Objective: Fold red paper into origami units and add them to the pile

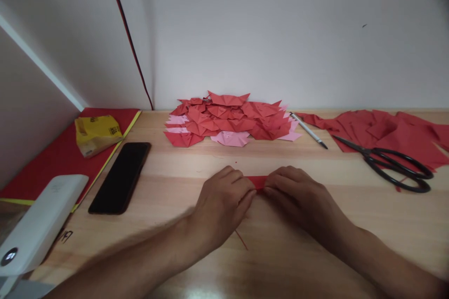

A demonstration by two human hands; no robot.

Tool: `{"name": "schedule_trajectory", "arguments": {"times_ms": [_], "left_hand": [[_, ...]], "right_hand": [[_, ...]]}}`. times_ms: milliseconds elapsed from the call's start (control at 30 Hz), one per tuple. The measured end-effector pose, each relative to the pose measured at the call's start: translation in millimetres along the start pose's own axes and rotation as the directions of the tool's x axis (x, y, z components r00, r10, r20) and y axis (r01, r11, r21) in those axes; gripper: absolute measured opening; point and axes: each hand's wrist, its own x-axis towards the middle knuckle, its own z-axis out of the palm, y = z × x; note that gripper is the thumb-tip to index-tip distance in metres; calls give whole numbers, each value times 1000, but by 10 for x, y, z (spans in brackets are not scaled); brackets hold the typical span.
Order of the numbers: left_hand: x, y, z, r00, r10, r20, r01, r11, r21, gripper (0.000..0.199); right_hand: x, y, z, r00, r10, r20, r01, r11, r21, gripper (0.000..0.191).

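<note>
Between my hands, low over the middle of the table, is a folded strip of red paper [258, 182]. My left hand [226, 201] is closed on its left end, with the fingers curled down. On the opposite end, my right hand [298, 196] has its fingers pressed together around the paper. Most of the strip is covered by my fingers, so its full shape cannot be made out. Behind it stands a pile of folded red and pink paper pieces [228, 124], pointed at their corners.
Right of the pile lie a pen [308, 131], crumpled red paper [382, 131] and black-handled scissors [396, 161]. At left are a phone [120, 177], a white power bank [44, 219] and a yellow packet [98, 133] on red sheets [42, 159]. A wall [263, 32] rises behind the table.
</note>
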Motion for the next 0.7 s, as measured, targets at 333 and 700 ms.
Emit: {"name": "schedule_trajectory", "arguments": {"times_ms": [333, 700], "left_hand": [[38, -28, -59, 989, -105, 103, 109, 993, -37, 11], [6, 61, -20, 984, -139, 108, 133, 989, 63, 17]], "right_hand": [[22, -19, 25, 999, 50, 15, -48, 994, -99, 26], [3, -4, 48, 996, -67, -56, 49, 959, -279, 30]]}}
